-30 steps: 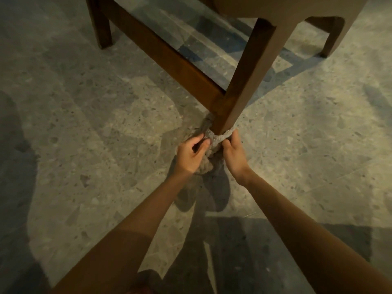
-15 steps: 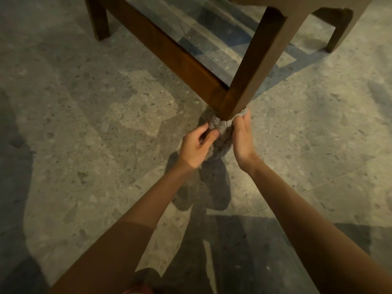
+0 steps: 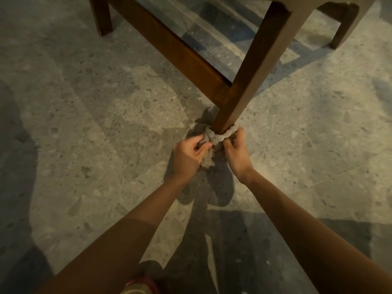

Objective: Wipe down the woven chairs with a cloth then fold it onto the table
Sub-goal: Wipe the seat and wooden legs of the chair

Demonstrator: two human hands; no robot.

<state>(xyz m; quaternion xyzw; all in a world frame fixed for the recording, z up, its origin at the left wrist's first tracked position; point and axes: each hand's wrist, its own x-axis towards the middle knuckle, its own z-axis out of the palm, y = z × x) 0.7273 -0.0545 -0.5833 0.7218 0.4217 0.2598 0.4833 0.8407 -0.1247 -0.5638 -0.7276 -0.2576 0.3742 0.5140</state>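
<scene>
Cloth – wrapped rnd chair leg (base); L hand + R hand gripping

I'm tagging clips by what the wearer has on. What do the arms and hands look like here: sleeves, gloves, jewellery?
Both are bare. The left hand and right hand wear no gloves, and no ring, watch or bracelet shows. The left forearm and right forearm show no sleeve down to the frame's bottom edge.
</scene>
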